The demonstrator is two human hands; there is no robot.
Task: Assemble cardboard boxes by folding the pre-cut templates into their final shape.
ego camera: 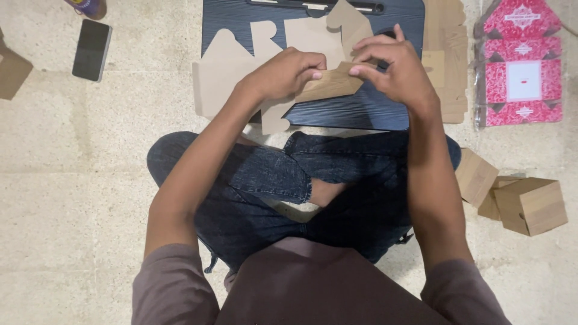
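Left hand [283, 75]: fingers are closing on the left end of a folded flap of the flat cardboard blank [241, 66].
Right hand [394, 69]: fingers are pinching the flap's right end.
Cardboard blank: is lying across the dark ribbed desk [361, 111], above the crossed legs.
Floor, right: folded wood-grain boxes [530, 204] are sitting near red printed sheets [522, 66].
Floor, left: a black phone [91, 50] is lying face up.

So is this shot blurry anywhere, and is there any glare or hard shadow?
Head view: even, soft light with no hard shadows; the hands, left and right, and the card look slightly soft; faint sheen on the red pack; edges bend a little.
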